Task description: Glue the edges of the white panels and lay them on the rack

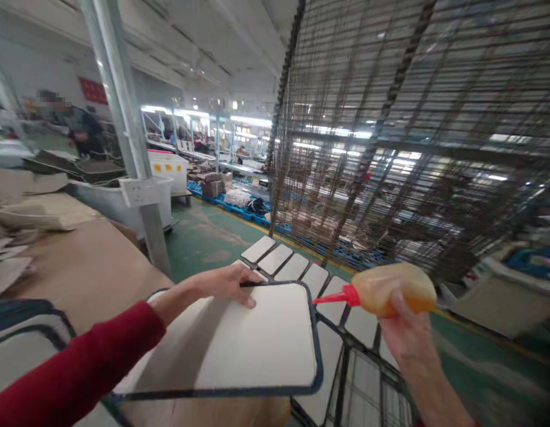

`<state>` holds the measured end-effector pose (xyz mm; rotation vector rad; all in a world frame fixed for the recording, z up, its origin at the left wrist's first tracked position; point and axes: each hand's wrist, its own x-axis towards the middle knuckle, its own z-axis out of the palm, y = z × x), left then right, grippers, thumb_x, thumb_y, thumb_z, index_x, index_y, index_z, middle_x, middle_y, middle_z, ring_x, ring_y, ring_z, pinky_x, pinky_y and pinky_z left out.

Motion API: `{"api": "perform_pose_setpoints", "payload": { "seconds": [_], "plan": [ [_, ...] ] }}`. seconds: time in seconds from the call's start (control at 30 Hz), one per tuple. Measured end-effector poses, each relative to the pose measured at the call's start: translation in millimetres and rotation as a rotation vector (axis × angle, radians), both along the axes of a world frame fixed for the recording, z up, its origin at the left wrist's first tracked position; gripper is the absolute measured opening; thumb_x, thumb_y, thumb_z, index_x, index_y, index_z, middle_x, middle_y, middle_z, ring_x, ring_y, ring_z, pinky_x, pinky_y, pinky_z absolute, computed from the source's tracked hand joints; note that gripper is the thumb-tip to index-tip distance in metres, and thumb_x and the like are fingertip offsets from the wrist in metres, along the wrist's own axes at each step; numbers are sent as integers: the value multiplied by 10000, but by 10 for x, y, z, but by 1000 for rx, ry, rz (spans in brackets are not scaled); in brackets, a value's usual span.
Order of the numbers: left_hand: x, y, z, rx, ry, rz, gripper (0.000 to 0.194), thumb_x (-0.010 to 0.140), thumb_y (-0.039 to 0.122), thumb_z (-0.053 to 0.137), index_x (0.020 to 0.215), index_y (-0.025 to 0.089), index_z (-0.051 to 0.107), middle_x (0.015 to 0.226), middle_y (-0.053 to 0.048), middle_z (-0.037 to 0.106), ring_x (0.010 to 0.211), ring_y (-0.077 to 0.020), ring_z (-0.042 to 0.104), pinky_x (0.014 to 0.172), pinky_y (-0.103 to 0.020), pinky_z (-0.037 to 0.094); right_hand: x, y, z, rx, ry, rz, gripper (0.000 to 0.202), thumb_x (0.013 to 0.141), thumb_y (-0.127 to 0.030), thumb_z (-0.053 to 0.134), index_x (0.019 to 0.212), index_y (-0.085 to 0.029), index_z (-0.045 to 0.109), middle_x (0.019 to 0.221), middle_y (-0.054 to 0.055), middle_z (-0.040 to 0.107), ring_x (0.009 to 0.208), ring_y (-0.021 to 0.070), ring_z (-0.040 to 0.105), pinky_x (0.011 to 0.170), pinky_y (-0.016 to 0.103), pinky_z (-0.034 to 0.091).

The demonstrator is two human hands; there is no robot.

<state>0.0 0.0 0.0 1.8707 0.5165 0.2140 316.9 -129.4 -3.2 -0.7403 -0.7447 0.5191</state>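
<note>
The right hand (406,335) grips a bottle (390,289), its tip (331,298) at the panel (261,338) rim, progress unclear; the left hand (224,283) touches the panel, grip unclear.

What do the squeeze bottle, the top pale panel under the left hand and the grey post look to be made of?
Squeeze bottle: probably smooth, soft plastic; its translucent wall shows amber contents.
Pale panel: matte, perhaps board or stiff fabric; the flat, shine-free face leaves it open.
Grey post: likely metal, slightly glossy, judging by its bright streaks.
</note>
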Motion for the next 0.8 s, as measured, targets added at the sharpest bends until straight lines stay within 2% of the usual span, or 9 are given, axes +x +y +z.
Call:
{"api": "perform_pose_setpoints", "payload": {
  "seconds": [0.13,0.27,0.6,0.8],
  "plan": [
    [24,-68,86,-58,2,-17,416,688,378,799,1033,156,730,940,-21,726,832,-191,638,737,-232,504,67,-36,44,-22,-51,42,380,479,-308,920,790,-253,709,765,-14,702,722,155,665,675,243,572],
    [77,-117,159,-110,25,-51,416,684,362,809,1044,168,736,959,-19,736,829,-185,652,746,-231,514,143,-83,58,-25,-90,77,453,436,-286,940,823,-268,705,746,-28,693,711,144,661,679,224,565],
    [283,-162,221,-152,44,-83,434,713,365,790,1096,174,718,1032,-38,735,866,-198,666,775,-247,520,380,-284,39,-11,-196,92,513,489,-335,914,953,-282,702,760,2,701,738,184,675,698,261,577],
    [388,-206,280,-144,77,-83,454,691,376,803,1090,176,718,1026,-38,737,876,-205,664,792,-257,521,511,-407,-22,-10,-220,131,481,544,-299,885,988,-294,698,892,5,710,797,172,671,748,246,567]
  ]
}}
